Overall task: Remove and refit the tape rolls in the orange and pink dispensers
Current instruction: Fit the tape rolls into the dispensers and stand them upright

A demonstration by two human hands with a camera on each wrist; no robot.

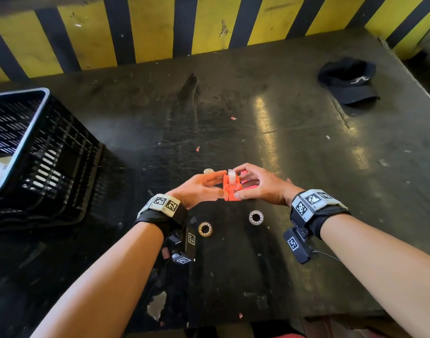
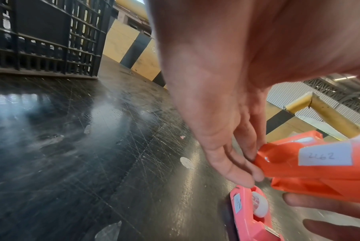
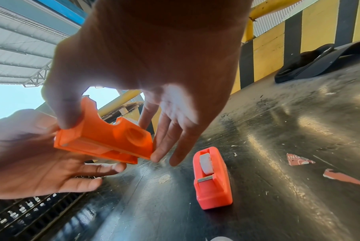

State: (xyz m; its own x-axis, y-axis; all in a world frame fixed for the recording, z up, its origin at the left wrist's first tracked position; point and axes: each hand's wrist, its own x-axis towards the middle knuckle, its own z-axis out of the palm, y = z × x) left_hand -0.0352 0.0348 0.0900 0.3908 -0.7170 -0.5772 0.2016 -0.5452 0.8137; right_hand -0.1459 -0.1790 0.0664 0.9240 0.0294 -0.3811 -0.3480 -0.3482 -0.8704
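Note:
Both hands hold the orange dispenser just above the dark table. A clear tape roll sits in its top slot. My left hand grips its left side between thumb and fingers; its fingertips touch the end near a white label. My right hand pinches the right side, thumb on one end and fingers on the other. The pink dispenser stands on the table just beyond the hands, with a white roll seated in it; it also shows in the left wrist view.
Two loose tape rolls lie flat on the table near my wrists, and a third roll lies beyond my left fingers. A black slatted crate stands at the left, a black cap far right. A yellow-black striped wall backs the table.

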